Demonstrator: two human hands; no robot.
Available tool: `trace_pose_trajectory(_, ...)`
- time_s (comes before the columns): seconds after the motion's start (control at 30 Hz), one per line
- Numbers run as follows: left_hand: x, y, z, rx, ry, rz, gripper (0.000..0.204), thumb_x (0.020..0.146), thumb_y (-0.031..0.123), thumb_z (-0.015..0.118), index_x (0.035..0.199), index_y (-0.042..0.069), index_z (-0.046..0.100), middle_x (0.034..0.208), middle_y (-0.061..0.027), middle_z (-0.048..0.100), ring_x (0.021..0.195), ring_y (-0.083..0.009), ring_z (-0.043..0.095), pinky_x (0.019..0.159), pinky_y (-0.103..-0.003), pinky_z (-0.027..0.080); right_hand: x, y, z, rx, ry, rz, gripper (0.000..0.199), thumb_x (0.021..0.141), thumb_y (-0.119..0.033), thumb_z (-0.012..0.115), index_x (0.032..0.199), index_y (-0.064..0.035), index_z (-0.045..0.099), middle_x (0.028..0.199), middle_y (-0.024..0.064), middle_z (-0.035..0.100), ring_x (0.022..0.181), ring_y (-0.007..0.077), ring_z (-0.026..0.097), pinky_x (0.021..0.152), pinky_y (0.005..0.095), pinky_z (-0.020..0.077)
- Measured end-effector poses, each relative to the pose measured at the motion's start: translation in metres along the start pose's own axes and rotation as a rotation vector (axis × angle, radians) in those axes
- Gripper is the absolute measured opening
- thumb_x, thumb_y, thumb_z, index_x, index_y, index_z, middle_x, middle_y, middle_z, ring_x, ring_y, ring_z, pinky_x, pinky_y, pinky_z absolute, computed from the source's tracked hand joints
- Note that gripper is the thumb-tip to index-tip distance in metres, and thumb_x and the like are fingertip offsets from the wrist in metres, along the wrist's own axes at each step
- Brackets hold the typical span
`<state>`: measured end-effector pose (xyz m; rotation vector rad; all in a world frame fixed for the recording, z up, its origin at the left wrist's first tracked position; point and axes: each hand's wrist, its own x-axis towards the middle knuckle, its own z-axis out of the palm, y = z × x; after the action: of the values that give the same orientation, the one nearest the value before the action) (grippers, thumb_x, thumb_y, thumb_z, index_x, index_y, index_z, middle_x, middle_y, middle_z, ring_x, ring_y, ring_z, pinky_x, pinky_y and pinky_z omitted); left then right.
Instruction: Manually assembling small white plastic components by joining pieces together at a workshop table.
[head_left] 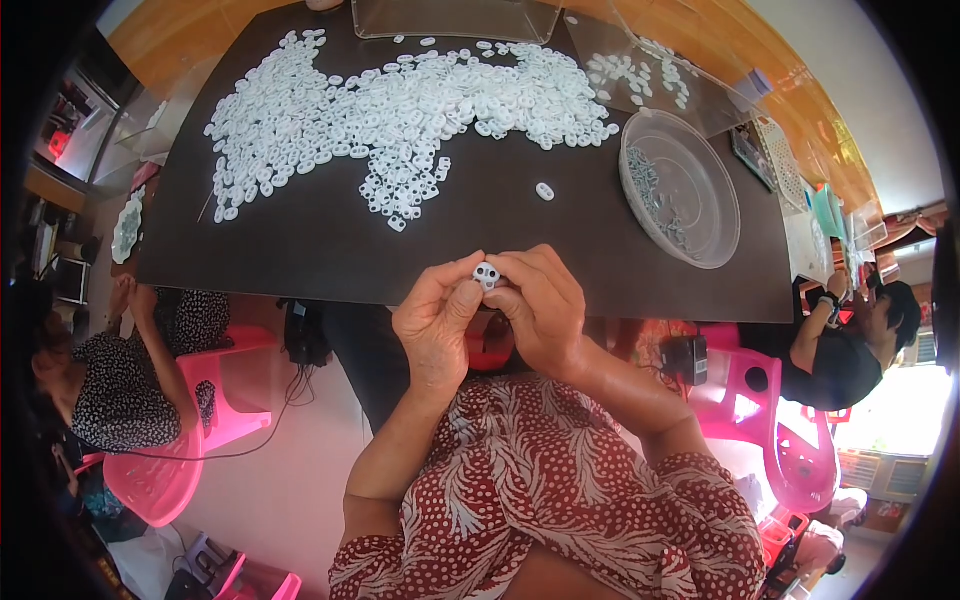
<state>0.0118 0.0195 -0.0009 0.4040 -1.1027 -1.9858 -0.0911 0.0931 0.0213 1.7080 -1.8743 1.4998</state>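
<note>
Between the fingertips of both hands, just past the table's near edge, is a small white plastic piece (pixel 486 271) with dark round holes. My left hand (pixel 440 320) pinches it from the left, thumb and forefinger closed. From the other side, my right hand (pixel 540 305) grips the same piece, its fingers curled. A lone white oval piece (pixel 545 191) lies on the dark table beyond my right hand. Farther off spreads a big heap of white oval pieces (pixel 420 100); a cluster of pieces with dark holes (pixel 400 187) juts from its near side.
A round clear plastic tray (pixel 728 215) with small metal screws (pixel 650 190) stands at the right on the dark table (pixel 300 255). Clear bins (pixel 455 20) line the far edge. People sit at left (pixel 130 380) and right (pixel 850 340) on pink chairs (pixel 160 480).
</note>
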Motion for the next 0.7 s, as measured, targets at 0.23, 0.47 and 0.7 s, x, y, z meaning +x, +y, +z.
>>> trace_pose_trajectory(0.23, -0.004, -0.005, 0.001, -0.023, 0.038, 0.084, 0.020, 0.088, 0.009, 0.061, 0.104, -0.004, 0.061, 0.094, -0.0046, 0.062, 0.085, -0.0082, 0.057, 0.079, -0.021, 0.047, -0.004, 0.000, 0.005, 0.003, 0.023, -0.053, 0.034, 0.068, 0.006, 0.067, 0.100, 0.0069, 0.057, 0.088, 0.0163, 0.060, 0.069, 0.0276, 0.055, 0.059, 0.0335, 0.0472)
trace_pose_trajectory(0.47, -0.008, -0.007, 0.002, -0.046, 0.080, 0.112, 0.019, 0.089, 0.009, 0.059, 0.103, -0.004, 0.060, 0.093, -0.0048, 0.062, 0.083, -0.0082, 0.057, 0.077, -0.021, 0.047, -0.006, -0.001, 0.010, -0.034, 0.046, -0.101, 0.036, 0.067, 0.004, 0.068, 0.100, 0.0068, 0.057, 0.088, 0.0166, 0.059, 0.070, 0.0285, 0.056, 0.059, 0.0343, 0.0477)
trace_pose_trajectory(0.7, -0.010, 0.005, 0.010, -0.028, 0.089, 0.086, 0.023, 0.091, 0.015, 0.057, 0.104, -0.003, 0.058, 0.090, -0.0031, 0.059, 0.081, -0.0071, 0.054, 0.074, -0.021, 0.045, -0.003, -0.008, 0.010, 0.025, 0.032, -0.041, 0.033, 0.069, 0.001, 0.068, 0.099, 0.0060, 0.056, 0.087, 0.0158, 0.059, 0.071, 0.0277, 0.055, 0.060, 0.0338, 0.0470)
